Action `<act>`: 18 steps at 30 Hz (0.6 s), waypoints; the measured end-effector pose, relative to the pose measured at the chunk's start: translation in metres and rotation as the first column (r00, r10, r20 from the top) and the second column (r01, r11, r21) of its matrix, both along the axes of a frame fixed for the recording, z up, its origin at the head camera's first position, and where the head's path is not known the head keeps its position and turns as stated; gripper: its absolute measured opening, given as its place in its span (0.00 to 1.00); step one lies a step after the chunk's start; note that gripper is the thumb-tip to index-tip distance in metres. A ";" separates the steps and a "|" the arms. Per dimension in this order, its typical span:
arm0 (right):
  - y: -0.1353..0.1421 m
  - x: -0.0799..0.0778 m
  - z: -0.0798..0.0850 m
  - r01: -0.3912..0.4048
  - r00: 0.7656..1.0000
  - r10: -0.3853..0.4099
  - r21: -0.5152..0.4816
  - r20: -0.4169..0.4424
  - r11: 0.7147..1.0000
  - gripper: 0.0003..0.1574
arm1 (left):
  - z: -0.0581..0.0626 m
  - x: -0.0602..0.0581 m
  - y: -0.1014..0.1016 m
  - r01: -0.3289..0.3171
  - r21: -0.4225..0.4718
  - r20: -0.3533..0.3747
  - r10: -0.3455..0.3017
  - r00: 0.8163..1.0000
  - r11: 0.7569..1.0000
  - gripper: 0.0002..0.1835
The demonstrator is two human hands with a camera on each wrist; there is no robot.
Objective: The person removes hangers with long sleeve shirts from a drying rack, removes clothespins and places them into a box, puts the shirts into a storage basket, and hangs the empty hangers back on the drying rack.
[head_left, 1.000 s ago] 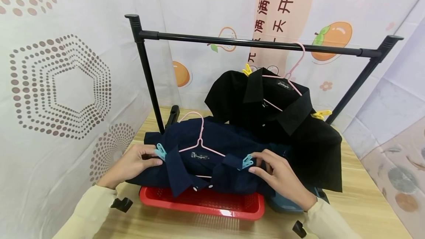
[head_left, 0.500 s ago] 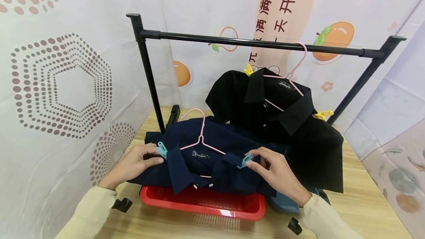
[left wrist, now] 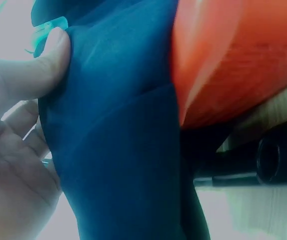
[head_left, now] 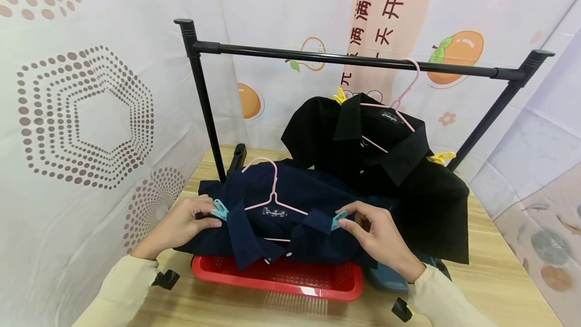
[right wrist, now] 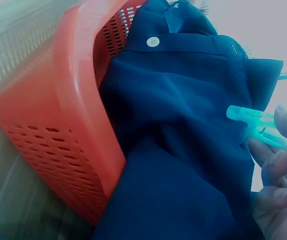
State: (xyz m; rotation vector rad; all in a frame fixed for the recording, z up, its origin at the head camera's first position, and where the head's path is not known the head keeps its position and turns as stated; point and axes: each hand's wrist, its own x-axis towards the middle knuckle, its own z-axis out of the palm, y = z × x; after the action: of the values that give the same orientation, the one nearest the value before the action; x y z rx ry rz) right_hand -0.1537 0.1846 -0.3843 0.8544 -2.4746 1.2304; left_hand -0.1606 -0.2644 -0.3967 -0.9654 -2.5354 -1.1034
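A navy shirt (head_left: 313,180) on a pink hanger (head_left: 274,197) lies over a red basket (head_left: 277,279), collar towards me. My left hand (head_left: 192,221) grips the shirt's left-side shoulder, its thumb on the cloth beside a light blue clothespin (head_left: 220,210); in the left wrist view, the thumb tip overlaps that clothespin (left wrist: 51,27) and the fingers are behind the cloth. My right hand (head_left: 376,233) pinches the handles of a second light blue clothespin (right wrist: 253,122) at the right-side shoulder by the collar. The right wrist view shows its nose against the navy cloth.
A black clothes rack (head_left: 308,56) stands behind. On its bar hangs a black shirt (head_left: 381,165) on a pink hanger, with yellow clothespins (head_left: 442,158) at its shoulders. A blue container (head_left: 388,277) sits right of the basket, partly under the shirts.
My right thumb and finger have closed on the right clothespin, which has turned slightly. The hanger's hook rose a little, then dropped back lower. My left hand stays almost in place.
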 end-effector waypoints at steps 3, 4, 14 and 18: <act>0.000 0.001 0.001 -0.001 1.000 0.001 -0.002 0.002 1.000 0.09 | -0.001 0.000 0.000 0.008 0.015 0.009 -0.008 1.000 1.000 0.17; -0.001 0.001 0.001 -0.001 1.000 0.001 -0.004 0.006 1.000 0.09 | -0.001 -0.001 0.000 0.009 0.019 0.010 -0.010 1.000 1.000 0.17; 0.000 0.002 0.000 -0.014 1.000 0.013 -0.009 -0.011 1.000 0.10 | -0.003 -0.003 0.000 0.053 0.035 -0.008 -0.053 0.999 0.998 0.16; 0.001 0.001 -0.001 -0.019 1.000 0.018 -0.018 -0.025 1.000 0.11 | -0.002 -0.003 0.000 0.056 0.031 -0.009 -0.056 0.998 0.998 0.16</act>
State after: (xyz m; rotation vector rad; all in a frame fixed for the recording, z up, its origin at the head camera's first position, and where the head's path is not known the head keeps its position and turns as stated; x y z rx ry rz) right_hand -0.1527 0.1853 -0.3849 0.8844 -2.4378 1.2388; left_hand -0.1634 -0.2646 -0.3990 -1.0365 -2.4908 -1.1489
